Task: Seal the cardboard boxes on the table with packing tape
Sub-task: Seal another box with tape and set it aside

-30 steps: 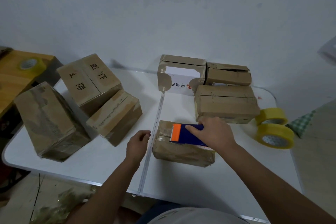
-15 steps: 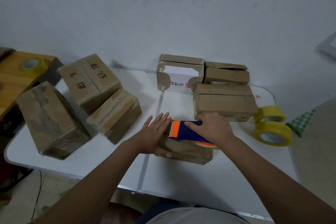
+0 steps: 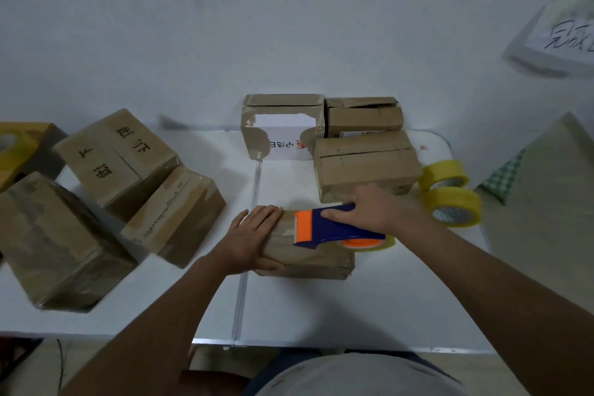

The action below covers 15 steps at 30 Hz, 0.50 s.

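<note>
A small flat cardboard box [image 3: 308, 259] lies in the middle of the white table [image 3: 369, 309]. My left hand [image 3: 254, 238] holds its left end, fingers flat over the top and thumb against the front side. My right hand [image 3: 376, 210] grips a blue and orange tape dispenser [image 3: 324, 230] that sits on the box top, its orange blade end pointing left. The dispenser's tape roll [image 3: 369, 243] pokes out at the box's right end.
Three taped boxes [image 3: 115, 154] [image 3: 175, 215] [image 3: 54, 244] crowd the table's left side. More boxes [image 3: 363, 164] [image 3: 283, 125] [image 3: 364, 116] stand at the back. Two yellow tape rolls [image 3: 453, 206] lie at the right edge. Another roll [image 3: 9, 145] rests on a wooden surface far left.
My left hand moved right from beside the box onto its left end and now holds it. The dispenser stays on the box top in my right hand.
</note>
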{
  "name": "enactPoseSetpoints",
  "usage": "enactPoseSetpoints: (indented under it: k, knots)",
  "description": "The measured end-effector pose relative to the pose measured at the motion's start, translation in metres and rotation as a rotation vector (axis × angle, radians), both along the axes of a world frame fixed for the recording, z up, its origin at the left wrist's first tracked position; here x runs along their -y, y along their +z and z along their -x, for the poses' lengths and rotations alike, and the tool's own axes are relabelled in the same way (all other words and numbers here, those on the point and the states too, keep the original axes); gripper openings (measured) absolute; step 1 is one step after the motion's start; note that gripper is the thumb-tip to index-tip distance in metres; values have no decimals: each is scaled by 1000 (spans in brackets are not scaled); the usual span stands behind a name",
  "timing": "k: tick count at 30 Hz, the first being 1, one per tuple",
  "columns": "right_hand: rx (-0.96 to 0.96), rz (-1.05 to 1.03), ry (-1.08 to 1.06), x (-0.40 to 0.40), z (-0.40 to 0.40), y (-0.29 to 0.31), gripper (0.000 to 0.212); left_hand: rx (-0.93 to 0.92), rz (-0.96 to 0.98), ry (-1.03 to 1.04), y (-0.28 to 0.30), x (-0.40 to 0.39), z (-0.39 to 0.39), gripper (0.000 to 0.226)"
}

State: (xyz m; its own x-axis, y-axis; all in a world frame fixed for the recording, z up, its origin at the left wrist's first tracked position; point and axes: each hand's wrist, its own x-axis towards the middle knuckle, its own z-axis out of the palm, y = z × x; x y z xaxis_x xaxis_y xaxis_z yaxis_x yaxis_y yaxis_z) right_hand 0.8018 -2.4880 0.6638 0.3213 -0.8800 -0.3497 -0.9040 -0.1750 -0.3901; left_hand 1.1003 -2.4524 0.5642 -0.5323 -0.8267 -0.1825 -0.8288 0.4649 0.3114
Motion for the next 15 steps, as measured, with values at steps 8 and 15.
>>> enactPoseSetpoints:
  k: [8, 15]
  knots:
    - [-71, -59, -55, -8, 72, -18, 60, -1, -24, 28, -1, 1, 1, 118]
    - [-15, -60, -47, -5, 76, -27, 47, 13, -33, 23, 3, 0, -2, 116]
